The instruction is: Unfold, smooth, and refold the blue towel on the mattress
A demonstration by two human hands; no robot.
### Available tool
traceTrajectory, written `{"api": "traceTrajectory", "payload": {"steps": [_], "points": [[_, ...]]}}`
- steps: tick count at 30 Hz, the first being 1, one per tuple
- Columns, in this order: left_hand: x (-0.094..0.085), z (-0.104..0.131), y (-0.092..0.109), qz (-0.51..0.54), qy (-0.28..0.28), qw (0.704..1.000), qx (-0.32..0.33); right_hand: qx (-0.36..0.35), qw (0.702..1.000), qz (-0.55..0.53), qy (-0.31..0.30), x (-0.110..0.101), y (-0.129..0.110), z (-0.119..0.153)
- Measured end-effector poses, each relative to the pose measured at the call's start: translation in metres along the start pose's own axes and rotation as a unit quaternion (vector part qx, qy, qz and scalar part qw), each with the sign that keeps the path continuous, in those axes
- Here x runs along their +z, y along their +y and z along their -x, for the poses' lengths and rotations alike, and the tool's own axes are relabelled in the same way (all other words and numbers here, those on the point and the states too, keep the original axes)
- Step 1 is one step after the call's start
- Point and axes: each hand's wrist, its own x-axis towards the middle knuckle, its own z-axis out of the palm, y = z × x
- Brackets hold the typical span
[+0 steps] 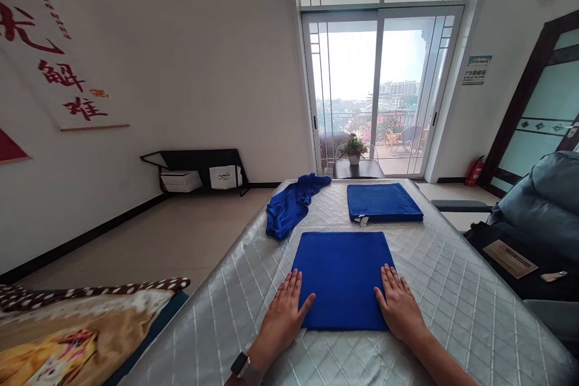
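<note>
A flat, folded blue cloth (pixel 342 280) lies on the silver quilted table cover (pixel 239 289), close in front of me. On its left edge rests my left hand (pixel 286 309), fingers stretched out and thumb apart. My right hand (pixel 398 301) lies flat on the right edge, its fingers also extended. Neither hand grips anything. Behind the cloth to the right is a neat stack of folded blue cloths (pixel 384 202) with white tags at its front edge. A crumpled blue cloth (pixel 292 205) lies behind it to the left.
A grey armchair (pixel 538 199) with a dark cloth and a brown card stands at the right. A patterned blanket (pixel 122 325) is at the lower left. Beyond the table's far edge a potted plant (pixel 353 149) stands before the glass doors. A black rack (pixel 203 163) is by the wall.
</note>
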Motion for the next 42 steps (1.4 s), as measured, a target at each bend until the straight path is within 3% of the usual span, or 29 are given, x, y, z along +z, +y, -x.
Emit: {"api": "traceTrajectory", "payload": {"steps": [6, 12, 18, 21, 25, 27, 29, 31, 33, 36, 39, 42], "points": [[-0.001, 0.0, 0.001, -0.003, 0.012, 1.0, 0.012, -0.015, 1.0, 0.017, -0.003, -0.008, -0.001, 0.016], [0.007, -0.001, -0.003, -0.012, 0.023, 1.0, 0.015, 0.008, 1.0, -0.007, -0.009, -0.001, -0.004, 0.044], [0.008, -0.001, -0.003, -0.023, 0.035, 0.999, 0.02, 0.018, 0.999, -0.026, -0.03, -0.003, -0.006, 0.049], [-0.002, 0.002, 0.03, 0.002, 0.02, 0.998, 0.058, 0.016, 0.999, -0.033, -0.032, -0.003, -0.005, 0.047], [-0.014, 0.002, 0.107, 0.06, -0.056, 0.974, 0.213, 0.013, 0.999, -0.025, -0.019, 0.006, 0.0, 0.046], [-0.016, -0.001, 0.142, 0.085, -0.062, 0.956, 0.272, -0.009, 1.0, -0.016, -0.014, 0.011, 0.003, 0.046], [-0.014, -0.004, 0.164, 0.098, -0.06, 0.944, 0.309, -0.04, 0.999, -0.006, -0.013, 0.014, 0.006, 0.046], [-0.01, -0.007, 0.171, 0.098, -0.059, 0.94, 0.32, -0.049, 0.999, 0.002, -0.018, 0.016, 0.007, 0.046], [-0.003, -0.008, 0.167, 0.087, -0.047, 0.943, 0.318, -0.03, 0.999, 0.005, -0.025, 0.016, 0.008, 0.044], [0.008, -0.006, 0.144, 0.054, -0.012, 0.949, 0.311, -0.006, 1.0, -0.005, -0.023, 0.018, 0.007, 0.04], [0.015, 0.002, 0.109, 0.019, 0.012, 0.961, 0.276, 0.0, 1.0, -0.019, -0.015, 0.02, 0.008, 0.039], [0.015, 0.013, 0.067, -0.005, 0.018, 0.982, 0.191, 0.003, 1.0, -0.022, -0.019, 0.02, 0.008, 0.038]]}}
